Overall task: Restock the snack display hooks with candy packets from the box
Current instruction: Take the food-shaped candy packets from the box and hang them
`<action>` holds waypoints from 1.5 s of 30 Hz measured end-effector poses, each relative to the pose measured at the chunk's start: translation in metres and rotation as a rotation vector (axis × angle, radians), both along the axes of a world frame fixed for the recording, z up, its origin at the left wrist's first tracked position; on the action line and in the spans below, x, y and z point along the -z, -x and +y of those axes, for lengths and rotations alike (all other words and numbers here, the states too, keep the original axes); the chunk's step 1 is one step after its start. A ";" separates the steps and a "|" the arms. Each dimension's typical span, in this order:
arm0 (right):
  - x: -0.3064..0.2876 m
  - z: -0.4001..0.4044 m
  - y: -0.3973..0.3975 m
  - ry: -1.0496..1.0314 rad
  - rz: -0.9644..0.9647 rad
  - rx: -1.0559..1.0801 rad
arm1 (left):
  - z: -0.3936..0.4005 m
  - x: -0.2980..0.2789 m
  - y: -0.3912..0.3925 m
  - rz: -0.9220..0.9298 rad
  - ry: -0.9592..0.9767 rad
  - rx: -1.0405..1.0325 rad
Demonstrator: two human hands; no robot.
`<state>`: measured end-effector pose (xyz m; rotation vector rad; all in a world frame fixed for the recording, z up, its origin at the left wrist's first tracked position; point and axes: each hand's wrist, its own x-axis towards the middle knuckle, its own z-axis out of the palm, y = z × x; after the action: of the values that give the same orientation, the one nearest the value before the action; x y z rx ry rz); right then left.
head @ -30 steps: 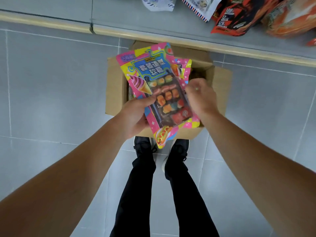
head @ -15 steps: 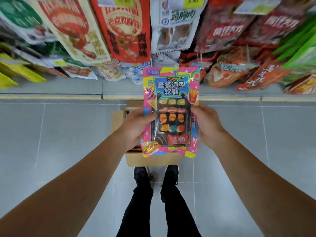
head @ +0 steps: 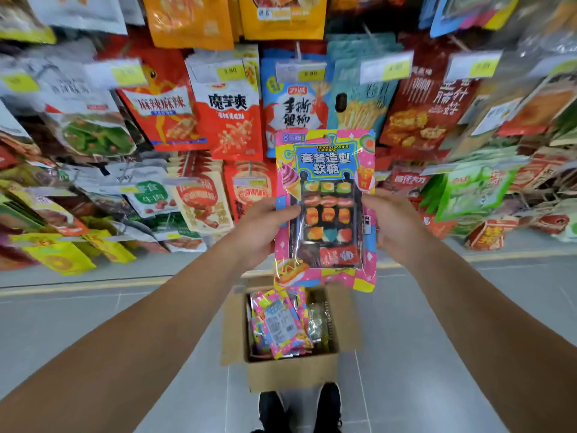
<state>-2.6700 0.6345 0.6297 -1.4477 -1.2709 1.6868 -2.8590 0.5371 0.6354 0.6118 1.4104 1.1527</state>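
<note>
A pink, yellow and blue candy packet (head: 326, 170) with gummy shapes in a clear window is held upright in front of the snack display. My left hand (head: 265, 225) grips its left edge, thumb across the front. My right hand (head: 395, 223) grips its right edge. Below, an open cardboard box (head: 293, 375) stands on the floor by my shoes, with several more of the same candy packets (head: 281, 326) lying inside. The hooks behind the held packet are hidden by hanging bags.
Rows of hanging snack bags (head: 231, 120) with yellow price tags (head: 231, 70) fill the display wall ahead. A low grey shelf base with a yellow edge (head: 78, 284) runs along the tiled floor. My shoes (head: 299, 407) stand just behind the box.
Both hands have lifted the candy packet out of the box and raised it up in front of the display. My view has tilted up from the floor to the hanging bags.
</note>
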 end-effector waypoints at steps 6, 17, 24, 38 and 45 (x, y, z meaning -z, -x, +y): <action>-0.109 -0.008 0.012 -0.177 0.111 -0.045 | 0.010 -0.094 0.027 0.104 -0.190 0.053; -0.241 0.006 0.034 -0.428 0.208 0.035 | 0.037 -0.221 0.051 0.167 -0.461 -0.016; -0.300 0.032 0.045 -0.564 0.177 0.081 | 0.066 -0.295 0.042 0.153 -0.685 -0.143; -0.427 0.140 0.032 -1.162 -0.070 0.078 | 0.162 -0.395 0.027 0.415 -0.901 -0.325; -0.488 0.206 0.028 -1.661 -0.541 0.120 | 0.224 -0.408 0.017 0.465 -0.877 -0.422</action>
<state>-2.6984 0.8405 1.1181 -0.7582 -1.9453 -0.2071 -2.8763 0.7607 1.0432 1.2955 1.4076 2.0979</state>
